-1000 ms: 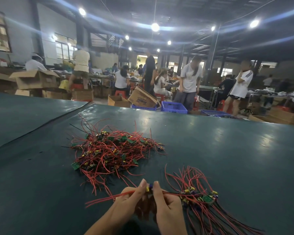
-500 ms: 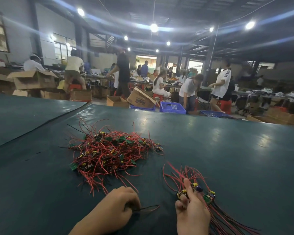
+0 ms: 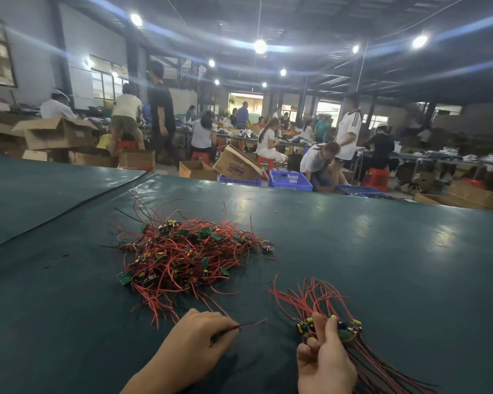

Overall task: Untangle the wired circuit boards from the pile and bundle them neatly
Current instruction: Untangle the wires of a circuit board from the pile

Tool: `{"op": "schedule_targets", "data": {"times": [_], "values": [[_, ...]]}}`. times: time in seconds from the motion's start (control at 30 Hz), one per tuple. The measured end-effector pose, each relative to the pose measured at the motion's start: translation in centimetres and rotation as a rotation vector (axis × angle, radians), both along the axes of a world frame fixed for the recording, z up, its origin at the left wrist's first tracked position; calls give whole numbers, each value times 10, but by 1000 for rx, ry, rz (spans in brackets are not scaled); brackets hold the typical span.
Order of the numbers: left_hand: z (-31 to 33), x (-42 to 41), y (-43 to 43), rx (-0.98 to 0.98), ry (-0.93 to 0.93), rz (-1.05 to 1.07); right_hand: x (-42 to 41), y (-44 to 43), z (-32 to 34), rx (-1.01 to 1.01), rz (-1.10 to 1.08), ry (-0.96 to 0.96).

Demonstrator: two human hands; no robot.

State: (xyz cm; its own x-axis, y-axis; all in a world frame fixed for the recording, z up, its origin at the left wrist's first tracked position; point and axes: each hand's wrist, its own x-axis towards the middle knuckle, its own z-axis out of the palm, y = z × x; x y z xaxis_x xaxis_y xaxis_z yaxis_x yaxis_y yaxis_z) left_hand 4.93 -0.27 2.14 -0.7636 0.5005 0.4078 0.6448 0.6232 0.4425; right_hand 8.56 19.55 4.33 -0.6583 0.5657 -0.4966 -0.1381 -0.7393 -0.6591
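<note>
A tangled pile (image 3: 182, 251) of small green circuit boards with red and black wires lies on the dark green table (image 3: 382, 265). To its right lies a sorted bundle (image 3: 333, 322) of boards, its wires fanning both up and toward the lower right. My left hand (image 3: 199, 342) rests on the table below the pile, fingers curled round a thin wire (image 3: 251, 324) that sticks out to the right. My right hand (image 3: 325, 362) is on the bundle, with two fingers stretched over the boards and the others curled.
A seam (image 3: 69, 211) runs across the table cover at the left. Beyond the far edge stand cardboard boxes (image 3: 236, 166), blue crates (image 3: 289, 180), red stools and several people working at other tables.
My hands, together on one wired board a second ago, have parted. The right hand went to the sorted bundle, the left stayed with a wire. The view has tilted slightly.
</note>
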Motion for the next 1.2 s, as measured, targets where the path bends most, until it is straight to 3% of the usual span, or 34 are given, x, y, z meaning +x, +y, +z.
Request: {"op": "schedule_targets", "data": {"times": [0.23,0.5,0.7,0.77,0.9,1.07,1.2], "values": [[7,9,7,221,156,49,2,-6,1,111,115,-21],[6,16,15,284,88,-41,11,-46,2,660,474,40],[10,12,16,325,83,-119,17,-58,-4,880,428,225],[9,12,13,317,80,-99,16,-56,-5,902,408,245],[-4,7,7,78,103,-27,16,-54,-3,831,366,309],[-2,6,6,86,162,65,17,-47,0,726,300,354],[1,5,2,120,273,124,17,-49,-2,843,389,298]]}}
